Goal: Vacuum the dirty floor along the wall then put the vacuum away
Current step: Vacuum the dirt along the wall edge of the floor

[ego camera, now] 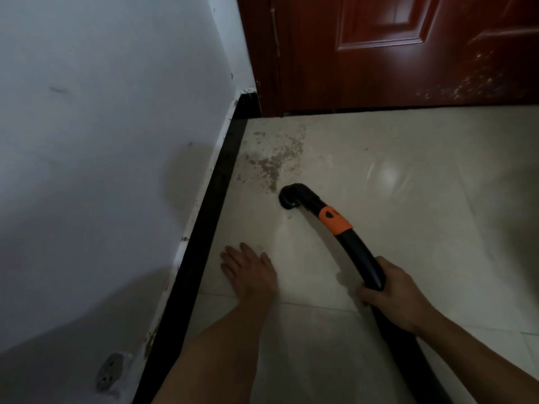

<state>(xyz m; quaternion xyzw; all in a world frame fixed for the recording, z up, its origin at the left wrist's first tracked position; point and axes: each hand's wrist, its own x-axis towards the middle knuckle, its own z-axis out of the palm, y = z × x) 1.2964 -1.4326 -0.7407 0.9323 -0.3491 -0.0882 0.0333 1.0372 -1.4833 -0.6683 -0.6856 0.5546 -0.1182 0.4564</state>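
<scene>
A pale, glossy tile floor meets a white wall along a black skirting board, which runs to a dark red panelled door at its far end. Just out from the skirting board, near the door, lies a grey-brown dirt patch. The black vacuum hose has its elbow nozzle down on the tile at that patch's near edge, with an orange collar behind it. Farther from the skirting board, the right hand wraps its fingers round the hose. Close beside the skirting board, the left hand is palm down, fingers straight, holding nothing.
</scene>
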